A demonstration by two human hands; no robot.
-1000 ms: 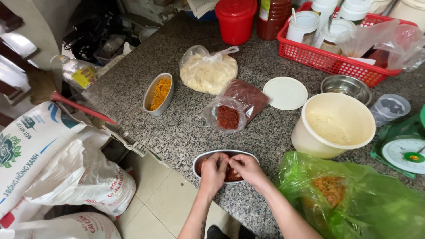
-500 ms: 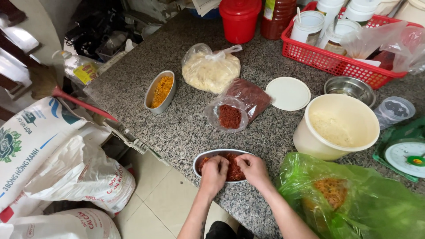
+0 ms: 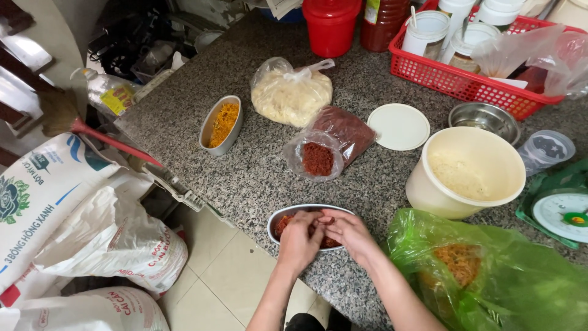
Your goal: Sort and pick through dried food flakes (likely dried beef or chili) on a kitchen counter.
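Oval metal dish [image 3: 283, 216] of reddish-brown shredded food — at the near edge of the granite counter [image 3: 257, 178]. Left hand [image 3: 300, 240] and right hand [image 3: 346, 232] — both over the dish, fingers curled and pinching the shreds, fingertips meeting. Beside them: green plastic bag [image 3: 520, 276] to the right, cream tub [image 3: 468, 171] behind it.

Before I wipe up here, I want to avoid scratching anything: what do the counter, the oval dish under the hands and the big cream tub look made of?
Counter: polished speckled grey stone, likely granite, judging by its grain.
Oval dish: probably metal, from its thin, shiny grey rim.
Cream tub: looks like matte plastic, with smooth, thick, rounded walls.
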